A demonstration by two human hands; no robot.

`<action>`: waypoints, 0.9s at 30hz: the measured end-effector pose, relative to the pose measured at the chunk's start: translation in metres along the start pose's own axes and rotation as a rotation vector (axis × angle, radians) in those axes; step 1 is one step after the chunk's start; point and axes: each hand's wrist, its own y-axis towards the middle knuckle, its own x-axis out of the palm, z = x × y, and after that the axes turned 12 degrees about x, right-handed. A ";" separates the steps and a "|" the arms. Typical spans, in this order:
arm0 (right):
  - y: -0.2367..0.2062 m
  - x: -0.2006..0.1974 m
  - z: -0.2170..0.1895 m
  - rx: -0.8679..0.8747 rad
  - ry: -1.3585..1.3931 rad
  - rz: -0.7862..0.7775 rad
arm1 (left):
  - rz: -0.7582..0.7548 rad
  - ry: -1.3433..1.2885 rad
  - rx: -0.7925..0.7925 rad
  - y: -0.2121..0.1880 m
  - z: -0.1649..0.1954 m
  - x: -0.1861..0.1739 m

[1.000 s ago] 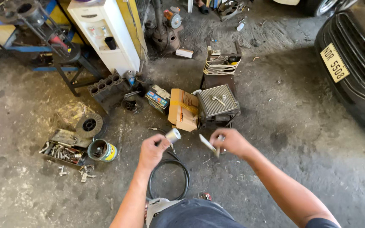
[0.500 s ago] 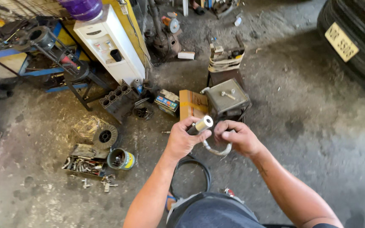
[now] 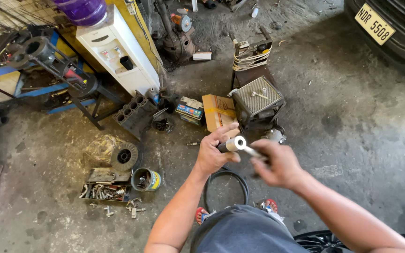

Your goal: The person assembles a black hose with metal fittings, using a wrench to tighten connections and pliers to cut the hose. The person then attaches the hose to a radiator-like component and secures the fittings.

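While my left hand (image 3: 212,154) is gripping the metal tube (image 3: 235,144) steady at frame centre, my right hand (image 3: 277,164) is pinching a thin rod (image 3: 254,153) at its open end.

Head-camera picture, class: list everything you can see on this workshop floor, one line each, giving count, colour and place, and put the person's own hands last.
Metal tube: one, silver, held between both hands.
Rubber belt: one, black, a loop on the floor under the hands.
Cardboard box: one, orange-brown, floor ahead of the hands.
Finned radiator core: one, grey, right of the box.
Water dispenser: one, white with a purple bottle, upper left.
Engine block: one, dark grey, beside the dispenser's base.
Wire spool: one, grey, left floor.
Tin can: one, yellow and blue, below the spool.
Parts tray: one, rusty, holding bolts, left of the can.
Car bumper: one, black, top right.
Left hand: gripping the tube.
Right hand: at the tube's thin end.
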 end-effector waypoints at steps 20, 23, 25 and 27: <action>-0.015 -0.138 -0.112 -1.144 -0.634 -0.019 | -0.572 0.669 0.356 0.050 0.104 0.022; -0.018 -0.164 -0.137 -1.381 -0.781 -0.023 | -0.607 0.625 0.219 0.060 0.125 0.044; -0.023 -0.175 -0.149 -1.497 -0.862 -0.042 | -0.606 0.524 0.103 0.066 0.131 0.054; -0.028 -0.181 -0.156 -1.590 -0.959 -0.095 | -0.660 0.421 -0.038 0.067 0.135 0.060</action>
